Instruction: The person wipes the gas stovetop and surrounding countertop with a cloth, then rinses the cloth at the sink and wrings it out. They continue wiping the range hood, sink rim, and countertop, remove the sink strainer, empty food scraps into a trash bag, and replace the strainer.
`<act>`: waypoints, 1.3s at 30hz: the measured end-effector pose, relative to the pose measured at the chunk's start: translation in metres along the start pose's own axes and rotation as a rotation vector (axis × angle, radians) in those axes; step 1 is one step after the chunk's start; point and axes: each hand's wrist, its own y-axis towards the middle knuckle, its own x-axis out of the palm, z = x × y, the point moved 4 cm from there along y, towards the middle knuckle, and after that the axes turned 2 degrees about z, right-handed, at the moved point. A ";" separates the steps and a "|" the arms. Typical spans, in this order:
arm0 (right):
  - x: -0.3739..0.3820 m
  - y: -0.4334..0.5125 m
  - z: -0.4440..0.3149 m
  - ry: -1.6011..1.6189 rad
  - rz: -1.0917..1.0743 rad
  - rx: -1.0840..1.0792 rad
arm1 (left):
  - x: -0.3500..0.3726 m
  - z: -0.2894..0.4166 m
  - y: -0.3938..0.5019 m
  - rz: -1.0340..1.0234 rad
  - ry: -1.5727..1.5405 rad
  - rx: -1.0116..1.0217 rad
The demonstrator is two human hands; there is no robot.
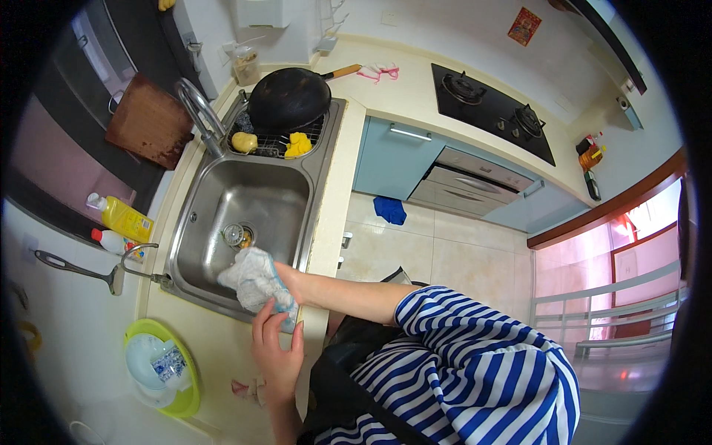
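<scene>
A crumpled white dishcloth (256, 278) with blue edging hangs over the near corner of the stainless steel sink (267, 189). My right hand (290, 281) grips it from behind, and the cloth hides most of the fingers. Against the cloth's lower edge is my left hand (278, 350), its fingers spread; whether they pinch the fabric is unclear. Beyond the cloth, a strainer (233, 235) sits at the drain, with yellowish scraps (245, 240) beside it. The chrome faucet (201, 111) rises at the sink's far left.
A black wok (289, 99) rests upside down over the rack, near a yellow cloth (298, 144) and a potato-like lump (244, 142). Bottles (127, 218) line the left ledge. A green basin (192, 384) holds dishes. A gas stove (495, 111) lies at upper right.
</scene>
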 end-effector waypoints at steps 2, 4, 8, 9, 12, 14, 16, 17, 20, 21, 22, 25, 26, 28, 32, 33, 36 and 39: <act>-0.009 -0.005 -0.014 -0.112 0.374 -0.105 | -0.001 -0.011 -0.011 0.073 0.017 -0.061; 0.000 -0.013 -0.028 -0.132 0.449 -0.151 | 0.001 -0.032 -0.028 0.102 0.021 -0.174; 0.025 -0.033 -0.064 -0.081 0.440 -0.226 | 0.000 -0.085 -0.085 0.114 0.077 -0.387; 0.035 -0.038 -0.075 -0.095 0.306 -0.229 | -0.001 -0.096 -0.102 0.118 0.085 -0.446; 0.032 -0.056 -0.111 -0.506 0.717 -0.375 | 0.000 -0.106 -0.141 0.145 0.170 -0.475; 0.022 -0.061 -0.127 -0.836 0.888 -0.372 | 0.001 -0.099 -0.156 0.184 0.238 -0.447; 0.006 -0.059 -0.131 -1.182 0.865 -0.375 | 0.008 -0.092 -0.165 0.186 0.220 -0.540; -0.010 -0.055 -0.128 -1.332 0.872 -0.329 | 0.011 -0.087 -0.169 0.193 0.214 -0.590; -0.066 -0.048 -0.093 -1.836 0.763 -0.083 | 0.021 -0.075 -0.172 0.240 0.180 -0.676; -0.086 -0.046 -0.082 -2.010 0.795 0.097 | 0.024 -0.072 -0.174 0.248 0.178 -0.693; -0.090 -0.049 -0.061 -2.471 0.485 0.121 | 0.027 -0.069 -0.176 0.257 0.221 -0.716; -0.115 -0.051 -0.032 -2.864 0.287 0.326 | 0.034 -0.061 -0.185 0.312 0.262 -0.755; -0.118 -0.051 -0.028 -2.822 0.270 0.331 | 0.036 -0.060 -0.188 0.337 0.290 -0.778; -0.121 -0.048 -0.026 -2.860 0.287 0.370 | 0.040 -0.057 -0.196 0.375 0.342 -0.846; -0.119 -0.045 -0.038 -2.859 0.578 0.291 | 0.047 -0.047 -0.204 0.457 0.365 -0.938; -0.116 -0.045 -0.039 -2.843 0.543 0.174 | 0.048 -0.043 -0.205 0.473 0.367 -0.952; -0.110 -0.050 -0.037 -2.802 0.395 0.024 | 0.050 -0.036 -0.208 0.490 0.432 -0.983; -0.101 -0.056 -0.033 -2.802 0.211 -0.075 | 0.051 -0.035 -0.211 0.517 0.504 -1.007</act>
